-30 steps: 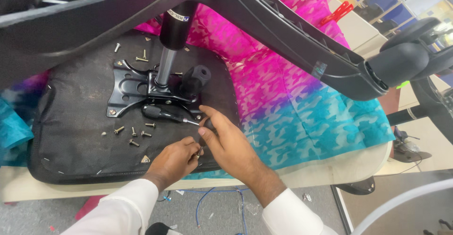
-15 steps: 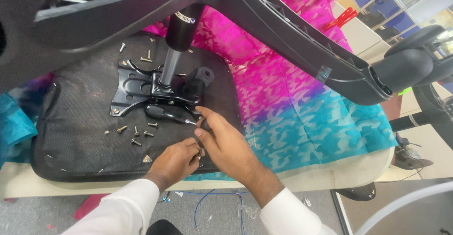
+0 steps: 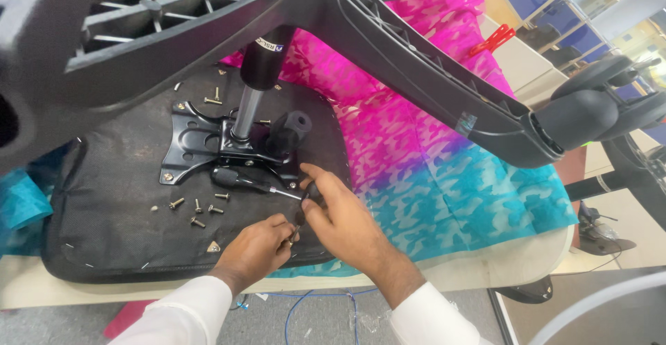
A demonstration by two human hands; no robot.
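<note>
Loose silver screws [image 3: 196, 211] lie on the black upturned chair seat [image 3: 111, 206], left of the black metal mounting plate [image 3: 191, 147]. Left hand [image 3: 255, 246] pinches a small part at the seat's front edge; right hand [image 3: 340, 214] grips a black-handled screwdriver [image 3: 239, 178] beside it.

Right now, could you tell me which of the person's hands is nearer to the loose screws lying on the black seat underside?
Left. The left hand lies just right of the loose screws, close below them. The right hand sits farther right, beyond the left hand, near the screwdriver tip.
</note>
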